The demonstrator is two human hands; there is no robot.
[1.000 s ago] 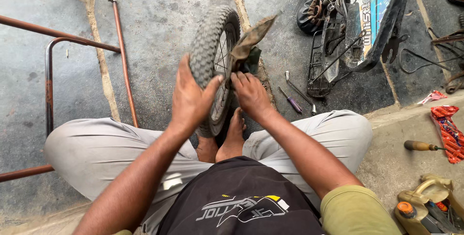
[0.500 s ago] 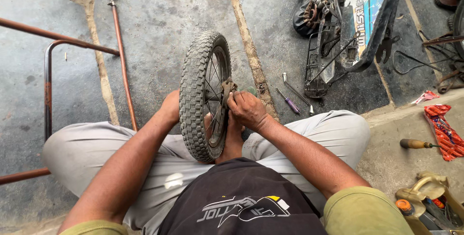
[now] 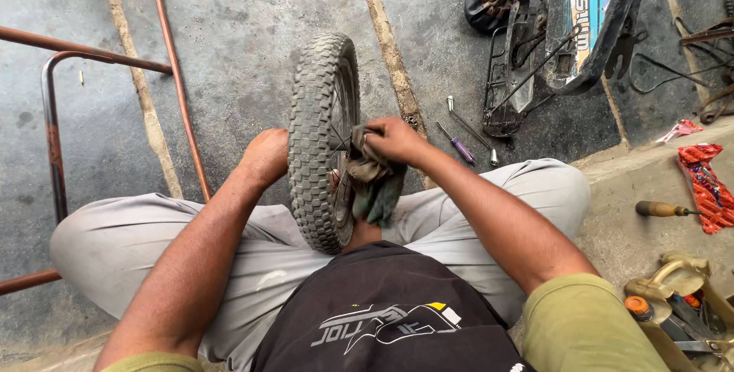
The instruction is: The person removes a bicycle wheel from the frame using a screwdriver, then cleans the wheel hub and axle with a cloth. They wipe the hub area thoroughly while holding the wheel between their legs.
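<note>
Small knobby-tyred wheel point(image 3: 321, 139) stands upright on edge on the concrete floor point(image 3: 245, 20), dead centre of view between the seated person's knees, tread running 12 to 6 o'clock. Left hand point(image 3: 266, 156) is at 9 o'clock of the wheel, pressed against the tyre's outer sidewall; fingers hidden behind the tread, so can't tell how that grip is set. Right hand point(image 3: 394, 140) sits at 3 o'clock of the wheel, grip closed and pinching a dirty grey-green rag point(image 3: 375, 177), which is bunched against the spokes and hub side and hangs down toward 6 o'clock. Rusty tube frame point(image 3: 53, 135) lies on the floor at 9 o'clock, well apart from the wheel. At 2 o'clock of the wheel, just beyond the right hand, a purple-handled screwdriver point(image 3: 457, 145) and a metal rod tool point(image 3: 470, 129) lie side by side on the floor. Further out at 1 o'clock, a stripped bicycle frame with rear rack point(image 3: 535, 51). At 3 o'clock on the raised kerb, a wooden-handled screwdriver point(image 3: 661, 209) beside a red wrapper point(image 3: 707, 185). Tan toolbox point(image 3: 677, 303) at 5 o'clock.
</note>
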